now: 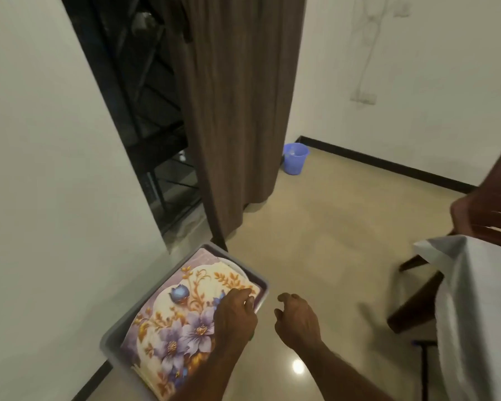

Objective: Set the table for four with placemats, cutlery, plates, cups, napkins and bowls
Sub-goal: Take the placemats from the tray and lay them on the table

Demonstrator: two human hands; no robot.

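Currently the floral placemats [180,322] lie stacked in a grey tub [115,337] on the floor against the white wall. Taking the tub as landmark: left hand [235,316] is over its right rim, fingers curled down onto the top mat's edge; whether they pinch the mat or only rest on it cannot be told. Right hand [297,321] hangs just right of the tub above bare floor, fingers loosely curled, holding nothing. The table with white cloth [480,314] stands well to the right of the tub, a wooden chair [486,215] behind it.

Risks, as judged:
- Mats look thin and stacked close; lifting from one edge may drag up several, or let one slide off and fall beside the tub.
- One-handed lift would let the mat droop and catch the rim; right hand should support.
- Picture is blurred toward the table, so the route past the chair leg needs care.
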